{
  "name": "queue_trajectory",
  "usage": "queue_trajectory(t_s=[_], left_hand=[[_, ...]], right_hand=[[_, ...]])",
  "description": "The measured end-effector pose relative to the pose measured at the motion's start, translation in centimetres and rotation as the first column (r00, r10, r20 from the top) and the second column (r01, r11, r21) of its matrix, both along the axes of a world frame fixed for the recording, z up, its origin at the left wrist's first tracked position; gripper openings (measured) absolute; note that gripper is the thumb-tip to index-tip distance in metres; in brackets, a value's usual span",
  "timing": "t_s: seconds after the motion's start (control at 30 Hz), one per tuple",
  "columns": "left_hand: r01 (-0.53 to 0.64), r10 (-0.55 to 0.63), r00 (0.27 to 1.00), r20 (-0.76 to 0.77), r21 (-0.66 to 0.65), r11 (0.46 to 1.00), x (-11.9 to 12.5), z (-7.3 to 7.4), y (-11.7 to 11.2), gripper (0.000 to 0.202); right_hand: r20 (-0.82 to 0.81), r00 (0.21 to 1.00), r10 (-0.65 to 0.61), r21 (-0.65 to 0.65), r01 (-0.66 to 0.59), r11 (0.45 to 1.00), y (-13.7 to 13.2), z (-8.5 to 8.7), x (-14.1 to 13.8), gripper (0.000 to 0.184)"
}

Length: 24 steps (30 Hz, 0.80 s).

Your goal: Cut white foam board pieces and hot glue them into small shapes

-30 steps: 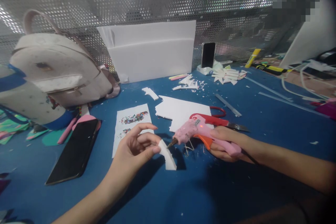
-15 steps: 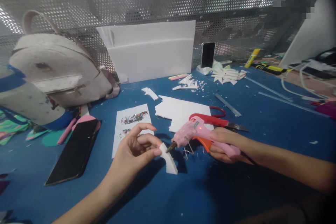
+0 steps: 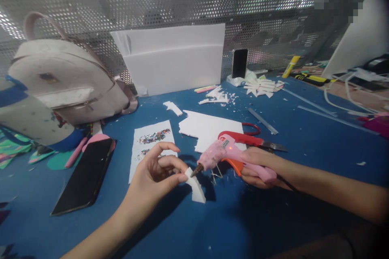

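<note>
Between thumb and finger, my left hand point(image 3: 158, 172) pinches a small white foam board piece point(image 3: 197, 189) by its upper end. My right hand point(image 3: 258, 166) is wrapped round the handle of a pink glue gun point(image 3: 214, 154) with an orange trigger point(image 3: 233, 166). The gun's dark nozzle points down and left, its tip at the upper part of the foam piece. A thin wire stand hangs under the barrel. Behind the gun lie red-handled scissors point(image 3: 258, 141) and a larger cut white foam board point(image 3: 209, 125). White paper with coloured glitter point(image 3: 154, 135) lies beyond my left hand.
A dark phone point(image 3: 85, 176) lies at left, near a pale backpack point(image 3: 67, 77) and a white-and-blue container point(image 3: 36, 117). Foam scraps point(image 3: 217, 95), a clear glue stick point(image 3: 263, 120) and a propped phone point(image 3: 240, 63) are farther back. A yellow-and-black cutter point(image 3: 310, 79) lies at right.
The nozzle tip has shifted very slightly up and left along the foam piece. Both hands keep their grips; the whole view has drifted a little.
</note>
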State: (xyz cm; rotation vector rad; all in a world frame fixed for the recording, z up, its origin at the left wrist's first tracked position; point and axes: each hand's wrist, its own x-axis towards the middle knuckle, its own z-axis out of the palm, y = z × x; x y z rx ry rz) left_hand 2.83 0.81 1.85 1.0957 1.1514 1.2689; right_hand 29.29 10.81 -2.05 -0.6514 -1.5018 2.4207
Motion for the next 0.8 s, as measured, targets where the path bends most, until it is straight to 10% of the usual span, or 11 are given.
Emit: queue_trajectory(t_s=[0.8], left_hand=[[0.061,-0.061,0.998,-0.025,-0.018,0.998,-0.06,0.13,0.02,0.042]], right_hand=[[0.011,1.000,-0.014,-0.008,0.014,1.000,-0.09,0.24,-0.09,0.049]])
